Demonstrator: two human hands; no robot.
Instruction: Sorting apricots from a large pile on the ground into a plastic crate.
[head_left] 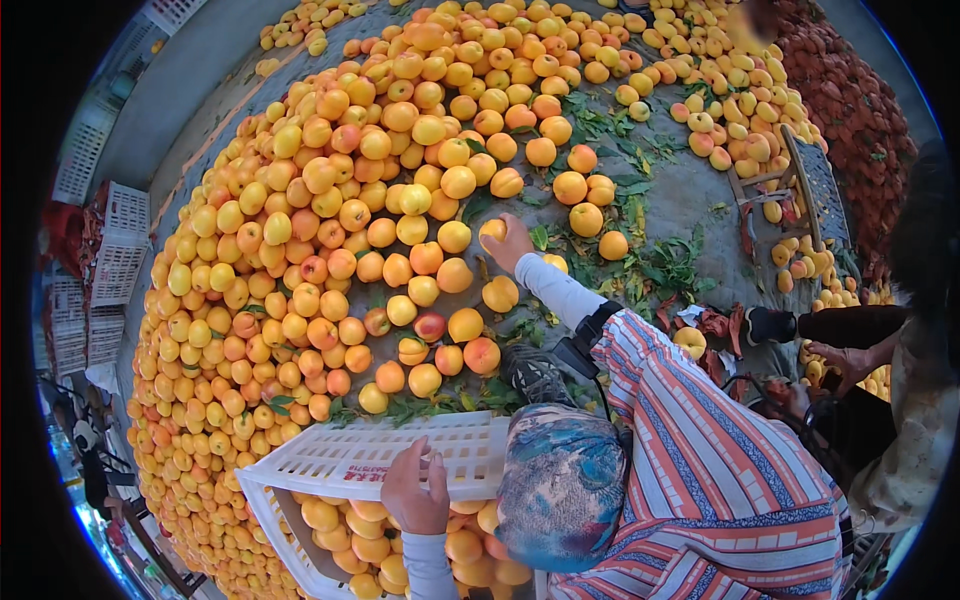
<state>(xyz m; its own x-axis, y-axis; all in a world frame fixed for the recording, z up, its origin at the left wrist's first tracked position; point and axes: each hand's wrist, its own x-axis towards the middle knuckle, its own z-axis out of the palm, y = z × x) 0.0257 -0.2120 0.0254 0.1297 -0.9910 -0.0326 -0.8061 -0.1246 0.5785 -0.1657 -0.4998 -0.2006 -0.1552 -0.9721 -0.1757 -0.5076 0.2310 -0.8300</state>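
The crate [325,456] holds many peaches [370,550]; a big heap [319,176] remains outside. The right hand [513,243] grips one peach [492,230]; the left hand [417,492], half-open, rests on the crate.

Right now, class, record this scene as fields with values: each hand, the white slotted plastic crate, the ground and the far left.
Left hand: at the crate's rim; grip unclear
Right hand: fingers around a round yellow-orange fruit
Crate: holds similar fruit
Ground: large fruit pile, scattered green leaves
Far left: stacked white plastic crates
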